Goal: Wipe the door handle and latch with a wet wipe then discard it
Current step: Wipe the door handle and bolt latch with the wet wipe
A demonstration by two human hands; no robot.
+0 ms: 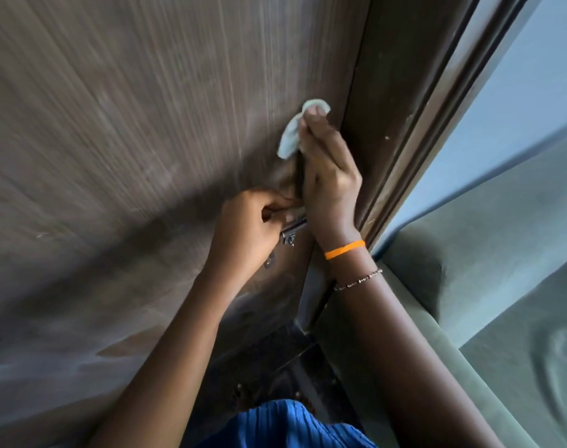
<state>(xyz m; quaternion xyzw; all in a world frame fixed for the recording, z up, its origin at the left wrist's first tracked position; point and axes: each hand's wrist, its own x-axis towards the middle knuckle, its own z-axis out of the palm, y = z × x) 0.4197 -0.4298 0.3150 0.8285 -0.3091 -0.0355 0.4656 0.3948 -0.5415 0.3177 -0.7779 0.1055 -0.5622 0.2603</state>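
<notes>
My right hand (329, 176) presses a pale wet wipe (291, 137) against the dark wooden door (130, 140), near its right edge, over a dark vertical handle (299, 176) that is mostly hidden by the hand. My left hand (249, 231) is just below, fingers pinched on the shiny metal latch (291, 229). Only the latch's lower end shows. The view is blurred.
The brown door frame (405, 124) runs along the right of the door. A grey-green cushioned sofa (469, 302) stands close on the right, under a light blue wall (534, 76). Dark floor (291, 367) shows below, and blue clothing (285, 425) at the bottom edge.
</notes>
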